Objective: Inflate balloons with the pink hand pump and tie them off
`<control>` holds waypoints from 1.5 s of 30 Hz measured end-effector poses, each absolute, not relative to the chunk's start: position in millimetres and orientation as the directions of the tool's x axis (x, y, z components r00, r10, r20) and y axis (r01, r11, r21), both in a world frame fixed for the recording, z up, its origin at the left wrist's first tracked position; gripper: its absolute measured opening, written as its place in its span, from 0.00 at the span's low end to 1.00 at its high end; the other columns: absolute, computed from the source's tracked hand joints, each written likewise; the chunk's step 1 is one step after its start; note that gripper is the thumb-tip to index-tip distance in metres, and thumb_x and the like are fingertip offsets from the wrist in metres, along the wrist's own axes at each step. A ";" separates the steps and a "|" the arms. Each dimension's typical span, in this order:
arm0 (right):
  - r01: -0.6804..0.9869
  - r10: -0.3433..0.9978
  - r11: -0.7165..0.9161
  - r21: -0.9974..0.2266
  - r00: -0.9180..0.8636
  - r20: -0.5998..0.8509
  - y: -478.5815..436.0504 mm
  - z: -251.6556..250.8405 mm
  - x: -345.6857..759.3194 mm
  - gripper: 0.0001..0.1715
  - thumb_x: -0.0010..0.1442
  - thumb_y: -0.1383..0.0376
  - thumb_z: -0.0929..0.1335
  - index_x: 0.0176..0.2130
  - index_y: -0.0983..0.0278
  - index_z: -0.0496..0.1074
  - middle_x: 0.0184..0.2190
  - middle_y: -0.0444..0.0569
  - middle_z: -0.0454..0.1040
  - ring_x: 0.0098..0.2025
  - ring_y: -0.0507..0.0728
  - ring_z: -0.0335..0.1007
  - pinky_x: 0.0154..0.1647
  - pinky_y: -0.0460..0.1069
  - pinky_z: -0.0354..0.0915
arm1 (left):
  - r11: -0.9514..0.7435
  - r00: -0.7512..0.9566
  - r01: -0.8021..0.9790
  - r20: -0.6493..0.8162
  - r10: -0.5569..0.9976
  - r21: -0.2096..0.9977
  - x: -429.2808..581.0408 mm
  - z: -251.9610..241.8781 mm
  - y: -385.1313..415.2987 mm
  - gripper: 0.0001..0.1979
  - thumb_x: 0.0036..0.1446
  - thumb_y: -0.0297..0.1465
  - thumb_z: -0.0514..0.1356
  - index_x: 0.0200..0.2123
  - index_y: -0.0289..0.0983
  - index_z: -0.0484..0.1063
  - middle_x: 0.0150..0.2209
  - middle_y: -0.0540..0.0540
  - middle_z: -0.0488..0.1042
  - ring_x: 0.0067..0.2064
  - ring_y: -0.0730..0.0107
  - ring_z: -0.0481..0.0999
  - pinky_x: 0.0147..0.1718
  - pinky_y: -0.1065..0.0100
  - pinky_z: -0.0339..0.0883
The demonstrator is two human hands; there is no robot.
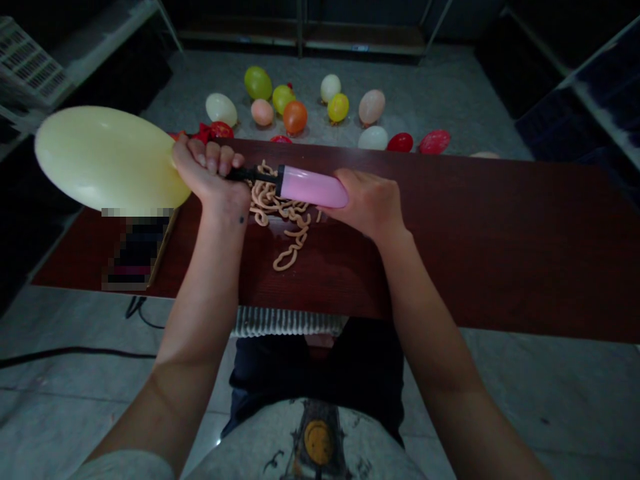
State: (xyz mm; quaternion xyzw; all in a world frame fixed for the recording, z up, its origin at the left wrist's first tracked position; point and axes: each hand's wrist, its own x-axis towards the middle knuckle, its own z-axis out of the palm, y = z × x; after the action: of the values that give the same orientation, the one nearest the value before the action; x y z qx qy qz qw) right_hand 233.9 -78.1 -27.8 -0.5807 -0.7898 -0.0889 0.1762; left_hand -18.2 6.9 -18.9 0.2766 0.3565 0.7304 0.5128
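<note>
A pink balloon pump (310, 187) with a black rod spans the space between my hands, above the table. My right hand (370, 200) is wrapped round the pink barrel's right end. At the other end, my left hand (213, 167) is closed near the black rod and the neck of a large, inflated pale yellow balloon (107, 157). The balloon stretches out to the left; its neck is hidden by my fingers. Under the pump lies a tangled heap of thin beige uninflated balloons (290, 257), some of them covered by my hands and the pump.
The dark red-brown table (500, 247) reaches across in front of me. A phone-like object (137, 250), blurred out, lies on its left part. Beyond the far edge, several inflated balloons (295, 118) rest on the floor. Shelves (360, 40) stand behind, and a black cable (75, 351) runs at lower left.
</note>
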 end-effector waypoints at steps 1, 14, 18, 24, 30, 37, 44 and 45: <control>0.948 0.885 0.311 -0.068 -0.263 0.385 -78.1 -28.0 233.4 0.28 0.62 0.45 0.67 0.50 0.63 0.72 0.43 0.56 0.80 0.45 0.64 0.73 0.39 0.52 0.61 | -0.224 -0.324 -0.561 0.037 0.945 0.797 -18.1 -18.1 6.5 0.25 0.71 0.43 0.39 0.21 0.42 0.53 0.17 0.47 0.53 0.30 0.60 0.71 0.28 0.62 0.54; 0.955 0.889 0.289 -0.072 -0.239 0.391 -74.3 -25.3 245.6 0.31 0.64 0.42 0.64 0.51 0.63 0.72 0.44 0.56 0.80 0.46 0.64 0.74 0.40 0.53 0.62 | -0.320 -0.471 -0.652 -0.036 0.882 0.687 -16.2 3.8 -7.9 0.21 0.76 0.35 0.38 0.27 0.38 0.45 0.19 0.51 0.46 0.25 0.69 0.64 0.28 0.66 0.49; 0.960 0.902 0.276 -0.057 -0.238 0.361 -73.5 -27.5 248.2 0.32 0.65 0.40 0.61 0.48 0.62 0.73 0.43 0.57 0.80 0.44 0.64 0.75 0.39 0.53 0.61 | -0.297 -0.443 -0.670 -0.044 0.895 0.681 -13.7 3.2 -7.9 0.22 0.76 0.36 0.39 0.26 0.38 0.46 0.19 0.51 0.46 0.27 0.68 0.66 0.28 0.66 0.48; 0.962 0.904 0.269 -0.053 -0.233 0.359 -76.5 -32.2 243.9 0.27 0.60 0.45 0.67 0.46 0.63 0.73 0.41 0.55 0.80 0.41 0.63 0.74 0.36 0.52 0.60 | -0.263 -0.447 -0.599 -0.043 0.893 0.756 -11.1 -0.3 -6.6 0.25 0.75 0.42 0.35 0.25 0.39 0.49 0.19 0.50 0.47 0.31 0.64 0.69 0.28 0.65 0.50; 0.961 0.905 0.273 -0.037 -0.243 0.350 -79.5 -32.3 229.8 0.28 0.58 0.45 0.68 0.46 0.65 0.73 0.40 0.57 0.81 0.40 0.64 0.74 0.35 0.52 0.59 | -0.301 -0.426 -0.592 0.027 0.904 0.748 6.9 -6.9 -10.1 0.24 0.74 0.39 0.41 0.23 0.39 0.47 0.19 0.50 0.49 0.29 0.66 0.68 0.28 0.64 0.53; 0.958 0.909 0.279 -0.065 -0.242 0.339 -80.9 -34.9 221.1 0.31 0.60 0.44 0.66 0.49 0.65 0.74 0.40 0.57 0.81 0.40 0.64 0.75 0.35 0.52 0.60 | -0.242 -0.345 -0.618 0.020 0.939 0.748 12.1 -16.0 -8.1 0.27 0.74 0.45 0.42 0.21 0.40 0.48 0.19 0.50 0.49 0.28 0.65 0.68 0.27 0.65 0.55; 0.947 0.893 0.307 -0.092 -0.253 0.372 -77.7 -30.9 225.8 0.32 0.60 0.43 0.67 0.50 0.64 0.74 0.43 0.55 0.81 0.43 0.63 0.75 0.37 0.52 0.60 | -0.244 -0.301 -0.654 0.049 0.952 0.716 3.5 -14.2 -6.3 0.26 0.73 0.39 0.42 0.20 0.41 0.48 0.17 0.50 0.46 0.23 0.66 0.65 0.23 0.66 0.53; 0.946 0.891 0.310 -0.094 -0.254 0.376 -77.2 -30.6 226.2 0.31 0.60 0.43 0.67 0.50 0.64 0.74 0.43 0.55 0.81 0.43 0.63 0.75 0.37 0.52 0.61 | -0.256 -0.314 -0.655 0.052 0.948 0.711 4.1 -12.9 -7.2 0.26 0.73 0.39 0.43 0.20 0.41 0.48 0.17 0.50 0.46 0.23 0.66 0.65 0.22 0.66 0.53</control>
State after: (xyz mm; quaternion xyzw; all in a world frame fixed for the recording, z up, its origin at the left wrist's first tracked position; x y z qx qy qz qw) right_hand 226.2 -77.2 -30.6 -0.5826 -0.7884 -0.0752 0.1827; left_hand 4.1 -7.2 -12.9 0.2453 0.2985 0.7535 0.5320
